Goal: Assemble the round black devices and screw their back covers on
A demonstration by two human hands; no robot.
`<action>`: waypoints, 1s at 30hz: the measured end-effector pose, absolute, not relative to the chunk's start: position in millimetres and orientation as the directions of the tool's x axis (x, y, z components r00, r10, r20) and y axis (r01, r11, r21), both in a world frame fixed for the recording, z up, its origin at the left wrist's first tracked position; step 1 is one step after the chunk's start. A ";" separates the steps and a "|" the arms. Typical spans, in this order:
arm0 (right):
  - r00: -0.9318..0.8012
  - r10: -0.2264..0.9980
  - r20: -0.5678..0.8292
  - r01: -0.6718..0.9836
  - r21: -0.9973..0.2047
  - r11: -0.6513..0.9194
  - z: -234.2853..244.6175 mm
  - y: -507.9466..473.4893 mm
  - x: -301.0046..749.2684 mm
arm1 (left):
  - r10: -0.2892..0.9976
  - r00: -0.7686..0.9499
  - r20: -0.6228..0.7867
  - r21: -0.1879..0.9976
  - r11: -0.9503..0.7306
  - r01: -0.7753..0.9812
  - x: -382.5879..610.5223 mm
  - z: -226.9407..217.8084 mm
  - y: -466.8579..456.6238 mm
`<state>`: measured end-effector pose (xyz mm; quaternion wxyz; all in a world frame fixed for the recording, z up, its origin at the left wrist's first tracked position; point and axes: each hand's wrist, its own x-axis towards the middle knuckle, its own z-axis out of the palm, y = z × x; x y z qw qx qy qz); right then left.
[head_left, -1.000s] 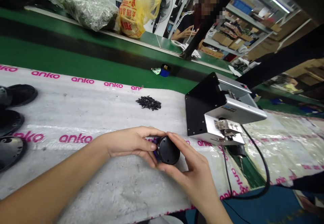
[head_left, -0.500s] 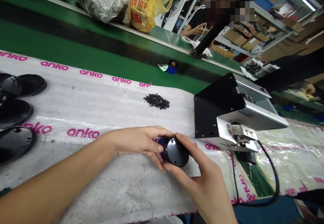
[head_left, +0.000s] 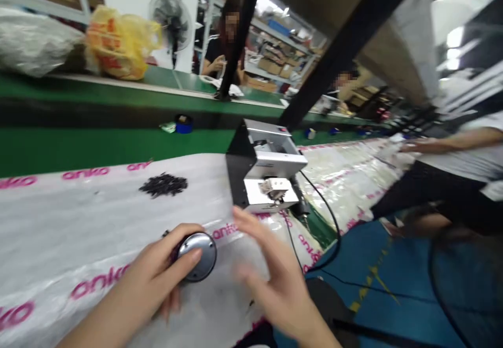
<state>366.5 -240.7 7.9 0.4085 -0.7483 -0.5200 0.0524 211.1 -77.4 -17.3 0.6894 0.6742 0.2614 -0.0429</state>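
My left hand (head_left: 157, 280) is wrapped round a small round black part (head_left: 197, 256) with a shiny domed face, holding it on the white foam sheet (head_left: 78, 222). My right hand (head_left: 271, 280) hovers just right of the part, off it, its fingers spread and blurred by motion, nothing in them. A small heap of black screws (head_left: 164, 184) lies on the sheet beyond my left hand. A black and silver machine (head_left: 264, 172) stands behind my right hand.
A black cable (head_left: 326, 217) runs from the machine down toward the blue floor. Green conveyor (head_left: 98, 146) lies behind the sheet, with a blue roll (head_left: 183, 123) and a yellow bag (head_left: 118, 44). A seated person (head_left: 456, 180) is close on the right; others work farther back.
The view has swung right and the black discs at left are out of sight. My right hand has let go of the round part and drawn away to the right; my left hand keeps hold.
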 end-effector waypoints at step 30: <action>0.733 0.275 0.622 0.394 -0.718 0.573 68.5 -186.6 453.2 | 0.393 0.813 -0.430 0.898 0.093 0.430 213.1 -26.5 -77.4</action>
